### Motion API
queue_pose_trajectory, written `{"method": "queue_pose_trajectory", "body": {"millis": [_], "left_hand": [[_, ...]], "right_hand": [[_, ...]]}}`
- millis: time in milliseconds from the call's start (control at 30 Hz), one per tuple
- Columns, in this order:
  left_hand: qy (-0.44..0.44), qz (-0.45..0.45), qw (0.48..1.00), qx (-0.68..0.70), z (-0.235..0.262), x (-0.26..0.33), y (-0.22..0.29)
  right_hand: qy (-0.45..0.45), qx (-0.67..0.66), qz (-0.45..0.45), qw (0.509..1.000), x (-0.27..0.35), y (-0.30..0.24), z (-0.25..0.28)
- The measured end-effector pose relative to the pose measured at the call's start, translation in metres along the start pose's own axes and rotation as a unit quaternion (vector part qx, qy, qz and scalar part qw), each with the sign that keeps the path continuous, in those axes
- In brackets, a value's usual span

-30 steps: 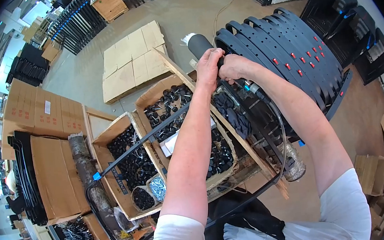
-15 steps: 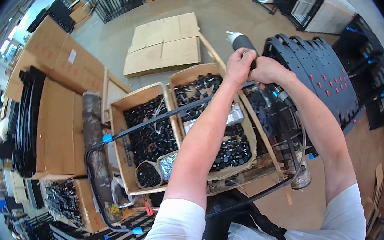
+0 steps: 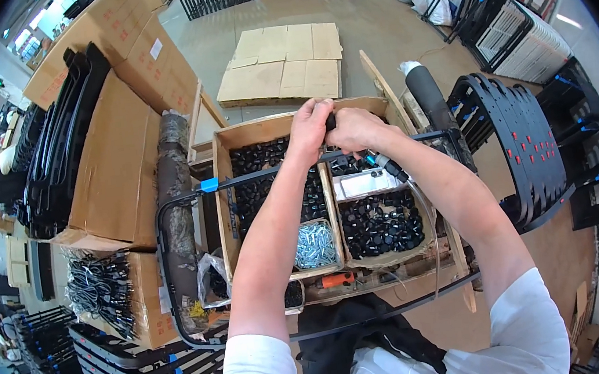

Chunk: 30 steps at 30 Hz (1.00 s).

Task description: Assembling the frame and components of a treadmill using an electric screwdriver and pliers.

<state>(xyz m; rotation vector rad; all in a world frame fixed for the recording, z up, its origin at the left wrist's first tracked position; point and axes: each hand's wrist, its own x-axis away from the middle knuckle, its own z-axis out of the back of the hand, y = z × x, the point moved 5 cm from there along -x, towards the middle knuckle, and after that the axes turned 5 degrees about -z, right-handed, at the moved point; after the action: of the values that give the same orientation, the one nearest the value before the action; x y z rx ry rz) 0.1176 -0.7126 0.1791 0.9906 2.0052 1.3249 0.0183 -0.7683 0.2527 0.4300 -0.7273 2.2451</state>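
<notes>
A black tubular frame (image 3: 261,174) with rounded corners lies across two wrapped rolls, over a wooden box (image 3: 226,217) of small parts. Above the middle of its far bar, my right hand (image 3: 358,130) is closed round what looks like an air screwdriver (image 3: 386,165), with a hose running from its near end. The tool's body is mostly hidden by the fingers. My left hand (image 3: 310,130) is closed beside it, fingertips pressed together at the tool's dark end; what they pinch is hidden. Blue tape (image 3: 209,185) wraps the far bar to the left.
Black caps (image 3: 381,226), silver screws (image 3: 314,246) and a white carton (image 3: 366,184) lie in the box. The left roll (image 3: 173,157) and right roll (image 3: 427,91) flank it. Curved black panels (image 3: 512,140) stand right; a large carton (image 3: 112,164) stands left. An orange-handled tool (image 3: 336,280) lies nearer me.
Both hands have moved left with the tool, from beside the right roll to the middle of the frame's far bar. The view has turned left, and the frame sits straighter across the rolls.
</notes>
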Motion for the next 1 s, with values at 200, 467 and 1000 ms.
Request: {"method": "queue_pose_trajectory", "body": {"millis": [200, 467, 1000], "left_hand": [[-0.019, 0.002, 1.0, 0.016, 0.005, 0.0, -0.002], [-0.039, 0.001, 0.999, 0.007, 0.005, 0.0, -0.011], [-0.036, -0.001, 0.999, 0.013, 0.008, 0.007, -0.028]], "right_hand": [[0.013, -0.004, -0.032, 0.999, -0.005, 0.001, -0.009], [0.01, -0.005, -0.028, 1.0, -0.023, 0.011, -0.022], [-0.026, -0.098, -0.049, 0.994, -0.026, 0.022, -0.034]]}}
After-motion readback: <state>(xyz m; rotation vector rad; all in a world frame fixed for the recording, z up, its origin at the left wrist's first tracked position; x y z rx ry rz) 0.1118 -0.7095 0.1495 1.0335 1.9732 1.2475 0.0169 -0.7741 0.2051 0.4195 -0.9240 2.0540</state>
